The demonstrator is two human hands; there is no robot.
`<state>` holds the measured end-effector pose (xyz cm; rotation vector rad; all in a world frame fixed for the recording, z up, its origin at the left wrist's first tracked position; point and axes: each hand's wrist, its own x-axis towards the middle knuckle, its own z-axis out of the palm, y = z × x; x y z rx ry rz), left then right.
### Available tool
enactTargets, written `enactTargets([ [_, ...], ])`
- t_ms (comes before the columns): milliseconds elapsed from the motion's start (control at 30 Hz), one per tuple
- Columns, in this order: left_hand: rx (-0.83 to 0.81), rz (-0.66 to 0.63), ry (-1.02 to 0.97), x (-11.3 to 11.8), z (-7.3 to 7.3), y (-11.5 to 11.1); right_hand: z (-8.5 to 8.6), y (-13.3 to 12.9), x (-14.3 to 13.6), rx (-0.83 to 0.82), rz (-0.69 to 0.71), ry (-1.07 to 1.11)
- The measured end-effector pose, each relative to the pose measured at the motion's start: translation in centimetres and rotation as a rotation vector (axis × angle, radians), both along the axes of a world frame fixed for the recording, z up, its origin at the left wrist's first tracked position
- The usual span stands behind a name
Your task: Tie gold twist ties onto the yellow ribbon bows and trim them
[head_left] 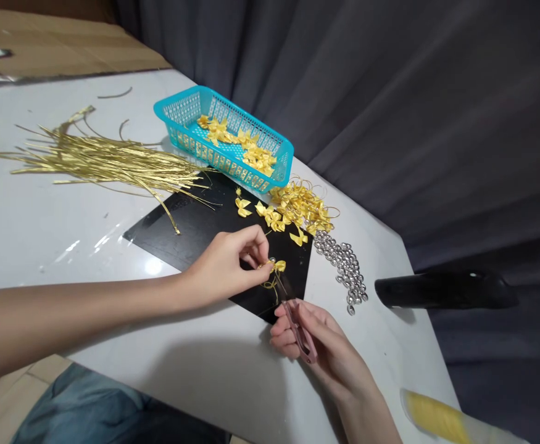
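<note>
My left hand [232,262] pinches a small yellow ribbon bow [279,266] between thumb and fingers, with a thin loose cord trailing below it. A bit of silver shows beside the bow, too small to make out. My right hand [328,345] is closed around pink-handled thread snips [303,338]. The dark blades point up at the bow and cord; whether they touch the cord I cannot tell. Both hands work over a black mat [186,225]. Several loose yellow bows [274,220] lie on the mat just beyond my left hand.
A blue basket [177,102] holding yellow bows stands at the back. Left of it lies a bundle of gold cords [121,161]. Tangled bows with loops [304,203] and silver beads [346,268] lie to the right, near a black object [436,290] and a yellow-filled clear container [436,419].
</note>
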<state>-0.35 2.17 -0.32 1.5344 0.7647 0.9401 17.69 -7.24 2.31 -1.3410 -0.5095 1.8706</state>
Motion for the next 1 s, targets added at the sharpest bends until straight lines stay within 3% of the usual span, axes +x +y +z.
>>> enactTargets([
  [233,0.024,0.022,0.013,0.08,-0.18,-0.06,-0.4,-0.04,-0.17,0.028,-0.018,-0.034],
  [1000,-0.171,-0.021,-0.069,0.26,0.09,-0.28,-0.68,0.0,-0.49,0.118,-0.005,-0.178],
])
